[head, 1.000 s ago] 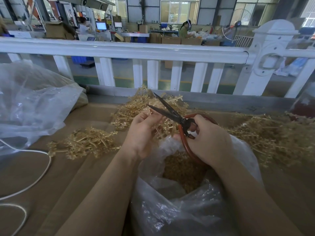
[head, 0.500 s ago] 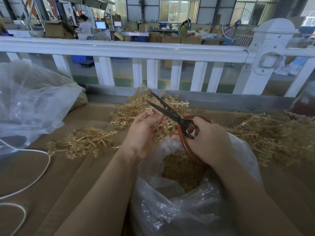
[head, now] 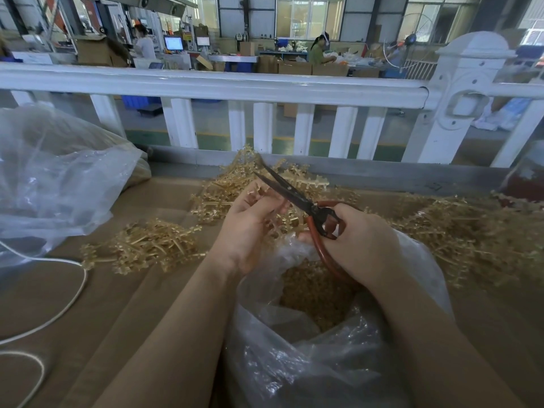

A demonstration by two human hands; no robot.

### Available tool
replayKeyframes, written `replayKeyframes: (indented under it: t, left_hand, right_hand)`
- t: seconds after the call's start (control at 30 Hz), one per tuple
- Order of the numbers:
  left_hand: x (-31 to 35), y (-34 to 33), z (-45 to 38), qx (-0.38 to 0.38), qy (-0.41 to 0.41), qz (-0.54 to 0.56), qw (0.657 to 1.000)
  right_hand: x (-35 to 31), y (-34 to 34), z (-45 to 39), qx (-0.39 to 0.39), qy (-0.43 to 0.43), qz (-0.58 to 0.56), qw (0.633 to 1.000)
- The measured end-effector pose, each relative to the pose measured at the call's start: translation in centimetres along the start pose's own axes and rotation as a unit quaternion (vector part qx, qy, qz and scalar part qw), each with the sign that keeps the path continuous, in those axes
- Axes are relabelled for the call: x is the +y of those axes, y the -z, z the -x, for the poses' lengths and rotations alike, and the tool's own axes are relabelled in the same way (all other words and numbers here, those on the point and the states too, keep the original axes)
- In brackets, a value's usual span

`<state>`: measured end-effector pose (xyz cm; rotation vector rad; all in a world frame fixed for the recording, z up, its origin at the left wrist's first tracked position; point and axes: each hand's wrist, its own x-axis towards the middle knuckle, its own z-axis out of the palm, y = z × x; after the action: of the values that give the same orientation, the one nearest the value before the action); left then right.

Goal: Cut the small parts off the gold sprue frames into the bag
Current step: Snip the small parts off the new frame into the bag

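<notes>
While a large clear plastic sack [head: 56, 178] slumps at the far left of the brown surface [head: 123, 304], a white cord [head: 60, 315] loops across the near left corner beside it. Right of the sack lies a small heap of gold sprue frames [head: 144, 245]: thin, pale gold, slightly translucent plastic rods with short stubs and little knobbed parts branching off them, tangled together. A second heap [head: 235, 184] sits farther back near the middle, against the grey far edge below the white railing [head: 212, 83].

At centre, the left hand [head: 250, 228] is raised with its fingers curled, pinching one gold frame [head: 259, 191] between thumb and fingertips; the frame's stubs stick up above the fingers. Just right of it the scissors [head: 294, 195] have dark, narrow blades parted in a slim V, tips pointing far and left, with the lower blade touching the held frame. The right hand [head: 362, 245] grips the scissors' red-brown loop handles, fingers wrapped through and around them.

Below both hands stands the open clear bag [head: 323, 363], crinkled and glossy, its mouth directly under the scissors; a mound of small gold cut parts [head: 312, 295] shows inside. To the right, a broad, dense pile of frames [head: 471, 240] spreads to the edge of view.
</notes>
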<state>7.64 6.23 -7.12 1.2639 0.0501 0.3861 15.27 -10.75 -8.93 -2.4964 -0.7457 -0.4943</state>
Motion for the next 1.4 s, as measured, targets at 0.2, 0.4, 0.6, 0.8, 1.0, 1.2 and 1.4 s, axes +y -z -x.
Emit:
replayKeyframes:
  t: [0.2,0.4,0.6,0.8,1.0,1.2,1.4]
  left_hand:
    - [0.1,0.1,-0.1,0.013,-0.059,-0.009,0.998]
    - [-0.5,0.4,-0.4,0.037,-0.116,-0.033,0.992]
    - [-0.4,0.3,-0.3,0.059,-0.133,-0.069,0.987]
    - [-0.3,0.7,-0.5,0.099,-0.16,-0.099,0.977]
    - [-0.9,0.5,-0.6,0.057,-0.164,-0.128,0.976]
    - [-1.1,0.2,-0.5,0.024,-0.173,-0.131,0.976]
    - [-1.3,0.1,-0.6,0.014,-0.188,-0.118,0.975]
  right_hand:
    - [-0.2,0.0,0.2,0.029,0.003,-0.012,0.999]
    - [-0.3,0.5,0.3,0.03,0.02,0.027,0.999]
    - [-0.4,0.6,0.4,0.022,0.024,0.035,0.999]
    - [0.0,0.6,0.4,-0.016,0.033,-0.004,0.999]
    - [0.0,0.4,0.4,-0.003,0.027,0.0,1.0]
    - [0.0,0.3,0.4,0.023,0.03,-0.005,0.999]
    - [0.2,-0.2,0.4,0.027,0.021,-0.025,0.999]
